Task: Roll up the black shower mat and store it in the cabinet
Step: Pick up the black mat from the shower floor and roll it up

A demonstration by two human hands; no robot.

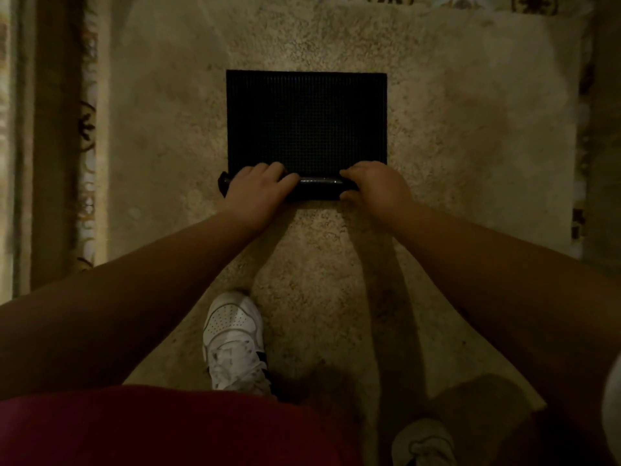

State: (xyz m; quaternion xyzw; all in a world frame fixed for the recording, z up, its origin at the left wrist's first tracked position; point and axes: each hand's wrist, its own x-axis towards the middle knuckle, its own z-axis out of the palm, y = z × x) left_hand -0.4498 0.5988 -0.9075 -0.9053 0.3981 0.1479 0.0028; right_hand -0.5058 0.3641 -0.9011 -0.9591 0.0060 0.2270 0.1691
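Observation:
The black shower mat (pixel 306 122) lies flat on a beige shaggy rug, a dark rectangle with a fine grid texture. Its near edge is wound into a narrow roll (pixel 319 187) that runs left to right. My left hand (pixel 258 190) grips the left part of that roll, fingers curled over its top. My right hand (pixel 376 185) holds the right part the same way. A short shiny stretch of the roll shows between the two hands, and its left end sticks out past my left hand. No cabinet is in view.
The beige rug (pixel 453 146) covers most of the floor. Patterned tiles (pixel 87 129) run along the left and top edges, with a wall or door frame at the far left. My white shoes (pixel 233 341) stand on the rug below the mat.

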